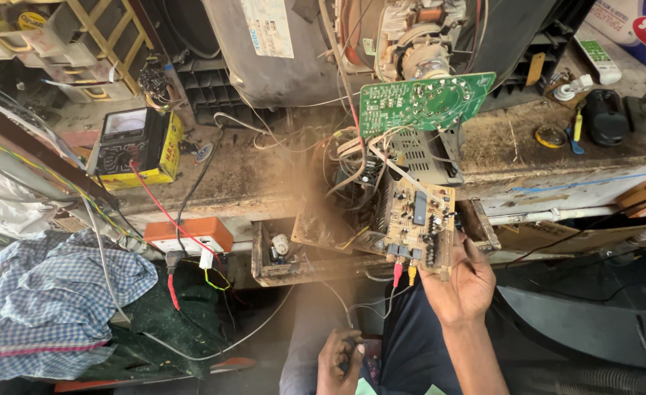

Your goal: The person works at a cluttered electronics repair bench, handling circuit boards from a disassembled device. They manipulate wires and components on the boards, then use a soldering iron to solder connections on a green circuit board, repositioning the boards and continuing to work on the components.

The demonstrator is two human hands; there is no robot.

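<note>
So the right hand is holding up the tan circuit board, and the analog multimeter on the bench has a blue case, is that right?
Not quite. The head view shows the right hand holding up the tan circuit board, but the analog multimeter on the bench has a yellow case, not blue.

Single head-worn view looks steeply down, close over the tan circuit board [418, 223], workbench edge [557, 192] just beyond.

Left hand [340, 358] closed round a small dark item, too hidden to identify. Right hand [463, 281] covers the tan circuit board [419, 223] lower edge. Picture tube [381, 36] cut off at top edge. Checked cloth [45, 300] runs off left.
</note>
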